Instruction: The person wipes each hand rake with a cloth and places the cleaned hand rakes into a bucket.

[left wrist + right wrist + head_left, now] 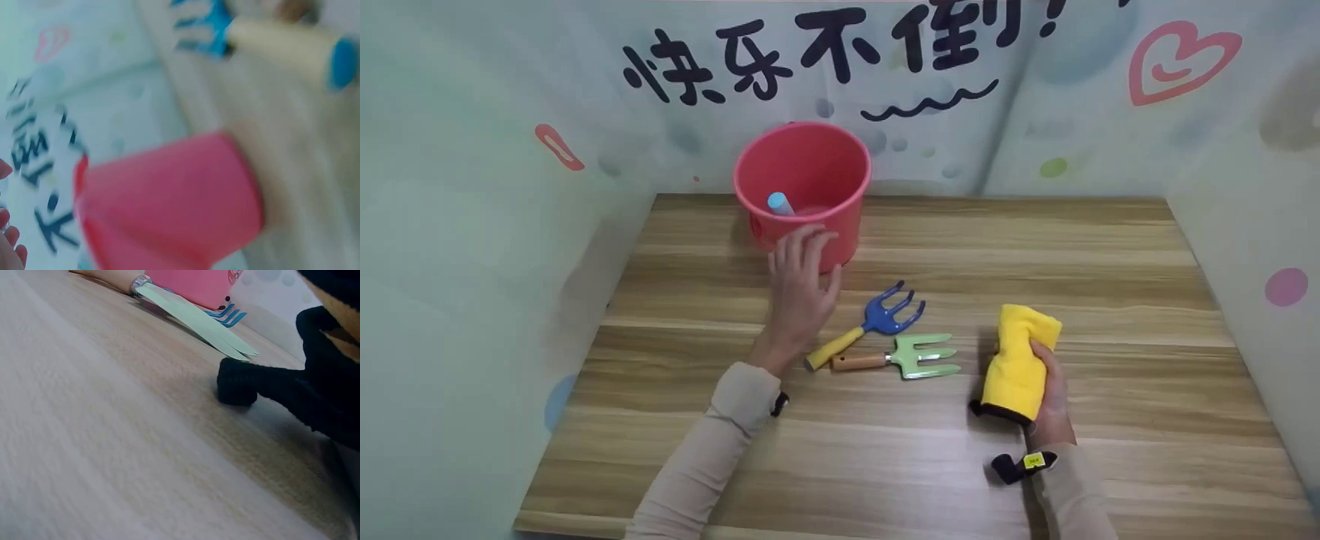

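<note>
In the head view my left hand (801, 289) reaches over the front of a pink bucket (846, 229), its fingers loosely bent with nothing between them. Its fingertips overlap the bucket wall just below the rim; in the left wrist view they show at the left edge, apart from the bucket (169, 197). A light-blue rod-like thing (780, 204) leans inside the bucket, its lower end hidden. My right hand (1055, 397) grips a folded yellow cloth (1016, 367) with a black edge. Black fabric (239, 382) of it hangs close over the table in the right wrist view.
Between the hands lie a blue hand fork (885, 316) with a yellow handle and a green hand fork (915, 358) with a wooden handle. The wooden table (1035, 240) meets a printed backdrop (945, 142) behind the bucket.
</note>
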